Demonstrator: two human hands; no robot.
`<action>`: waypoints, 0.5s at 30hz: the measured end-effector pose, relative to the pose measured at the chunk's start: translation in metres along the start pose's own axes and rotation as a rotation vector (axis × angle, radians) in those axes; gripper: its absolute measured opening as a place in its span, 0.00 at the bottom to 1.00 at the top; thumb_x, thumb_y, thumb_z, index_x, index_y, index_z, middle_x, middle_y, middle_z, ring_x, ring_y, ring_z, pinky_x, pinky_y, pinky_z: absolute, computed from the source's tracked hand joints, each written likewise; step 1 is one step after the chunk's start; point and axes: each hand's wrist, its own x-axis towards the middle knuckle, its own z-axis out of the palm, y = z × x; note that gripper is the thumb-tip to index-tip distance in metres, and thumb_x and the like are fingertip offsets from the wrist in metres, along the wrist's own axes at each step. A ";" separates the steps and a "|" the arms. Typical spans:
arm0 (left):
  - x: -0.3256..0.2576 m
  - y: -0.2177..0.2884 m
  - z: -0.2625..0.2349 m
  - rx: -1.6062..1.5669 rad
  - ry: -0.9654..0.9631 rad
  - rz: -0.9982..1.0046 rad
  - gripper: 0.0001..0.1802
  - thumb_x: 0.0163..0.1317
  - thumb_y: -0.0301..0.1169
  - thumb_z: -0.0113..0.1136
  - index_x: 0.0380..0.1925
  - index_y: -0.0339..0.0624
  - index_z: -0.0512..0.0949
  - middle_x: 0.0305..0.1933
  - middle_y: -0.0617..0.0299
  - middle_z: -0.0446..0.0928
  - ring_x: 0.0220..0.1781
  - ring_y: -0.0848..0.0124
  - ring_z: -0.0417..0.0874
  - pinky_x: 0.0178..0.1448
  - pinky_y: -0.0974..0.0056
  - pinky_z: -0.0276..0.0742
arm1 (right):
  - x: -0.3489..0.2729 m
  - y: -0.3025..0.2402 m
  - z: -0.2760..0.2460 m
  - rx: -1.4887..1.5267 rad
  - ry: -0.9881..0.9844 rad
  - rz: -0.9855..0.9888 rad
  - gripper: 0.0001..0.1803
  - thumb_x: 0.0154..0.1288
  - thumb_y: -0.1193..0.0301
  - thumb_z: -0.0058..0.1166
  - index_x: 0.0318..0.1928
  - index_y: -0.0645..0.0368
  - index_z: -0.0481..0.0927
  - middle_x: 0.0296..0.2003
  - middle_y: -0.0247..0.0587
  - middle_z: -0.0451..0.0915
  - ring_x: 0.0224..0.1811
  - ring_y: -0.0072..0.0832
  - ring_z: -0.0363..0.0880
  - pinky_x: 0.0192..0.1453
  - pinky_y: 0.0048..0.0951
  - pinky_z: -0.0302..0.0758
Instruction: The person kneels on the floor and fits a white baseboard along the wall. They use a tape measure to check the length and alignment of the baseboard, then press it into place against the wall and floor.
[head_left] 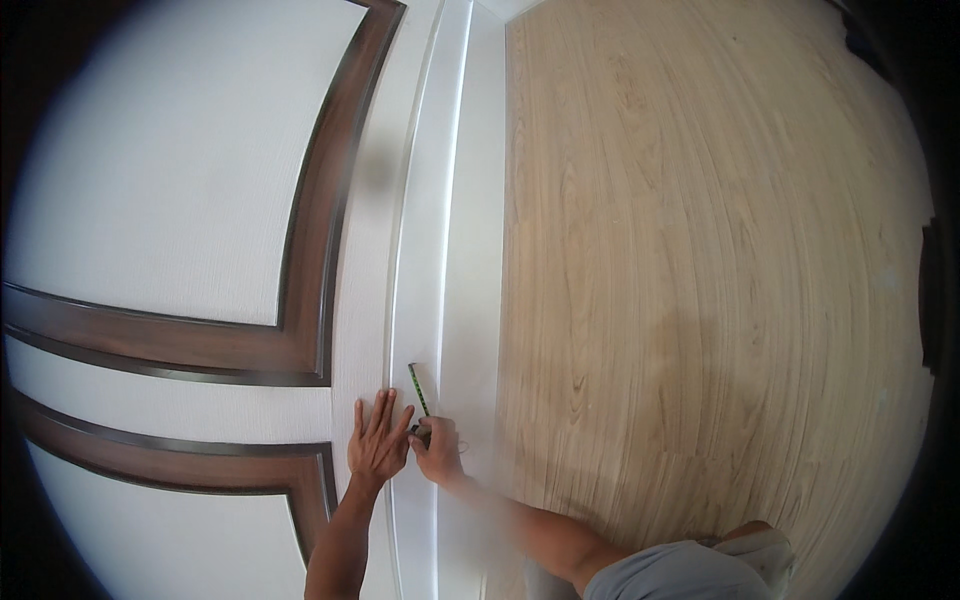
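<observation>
My left hand lies flat with fingers spread on the white wall, just above the white baseboard. Beside it, my right hand grips a tape measure with a dark case, partly hidden by the fingers. A short length of green tape blade sticks out of the case, pointing away from me across the baseboard. A thin light cord loop hangs by my right hand.
Brown moulding frames with white panels decorate the wall at left. Pale wood-grain flooring spreads to the right. Grey clothing shows at the lower edge, and a dark object stands at the far right rim.
</observation>
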 end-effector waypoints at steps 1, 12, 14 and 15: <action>0.000 0.000 0.001 0.006 0.006 0.002 0.31 0.77 0.49 0.50 0.78 0.66 0.62 0.90 0.55 0.48 0.91 0.59 0.43 0.90 0.37 0.34 | 0.001 0.000 -0.001 0.021 -0.013 0.001 0.26 0.65 0.70 0.70 0.60 0.61 0.75 0.56 0.53 0.77 0.62 0.53 0.74 0.66 0.53 0.69; 0.000 -0.003 0.007 0.079 0.023 0.024 0.18 0.77 0.42 0.48 0.63 0.64 0.73 0.90 0.55 0.47 0.91 0.60 0.41 0.91 0.36 0.29 | 0.021 0.007 -0.020 0.127 -0.156 -0.177 0.31 0.56 0.78 0.73 0.58 0.59 0.73 0.56 0.53 0.75 0.61 0.53 0.73 0.66 0.51 0.71; 0.000 -0.003 0.008 0.072 0.030 0.028 0.18 0.76 0.41 0.48 0.63 0.66 0.73 0.90 0.56 0.47 0.91 0.61 0.41 0.91 0.36 0.29 | 0.021 0.007 -0.026 0.173 -0.222 -0.174 0.32 0.57 0.77 0.72 0.61 0.59 0.71 0.58 0.54 0.73 0.65 0.54 0.72 0.69 0.54 0.68; -0.001 -0.003 0.008 0.076 0.028 0.026 0.18 0.76 0.41 0.48 0.63 0.67 0.73 0.90 0.57 0.47 0.91 0.62 0.41 0.91 0.37 0.29 | 0.021 0.006 -0.028 0.155 -0.230 -0.188 0.32 0.57 0.77 0.72 0.61 0.59 0.71 0.58 0.54 0.73 0.65 0.54 0.72 0.69 0.54 0.68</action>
